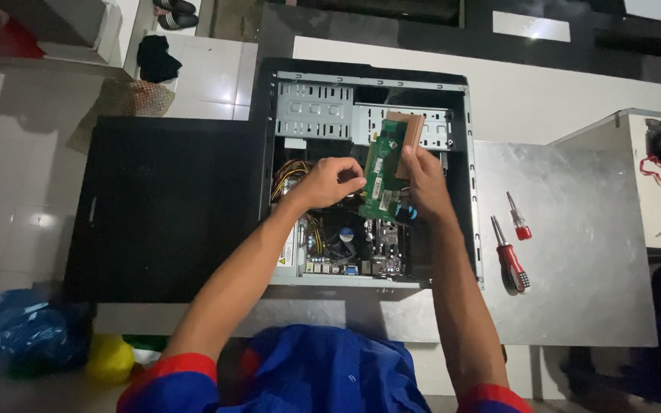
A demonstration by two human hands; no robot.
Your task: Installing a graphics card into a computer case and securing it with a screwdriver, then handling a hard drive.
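Green expansion card (382,177) with a copper-coloured heatsink (408,131) at its far end is being held upright over the open computer case (460,191), which is lying on its side on the floor. Both hands are gripping it. The left hand (332,182) is curling in from the left, its fingertips pinching the card's left edge. The right hand (424,182) is closing around the card's right side, thumb pressing near the heatsink and fingers wrapping behind the board. Below the card, at the near end of the case, the motherboard (350,248) is lying exposed, with a bundle of yellow and black cables (291,174) running along the left inside wall. At the far end of the case a grey metal drive cage (315,111) is showing. Left of the case a black side panel (166,206) is lying flat. To the right, on a bare metal sheet (575,245), two red-handled screwdrivers (510,256) are resting just beside each other.
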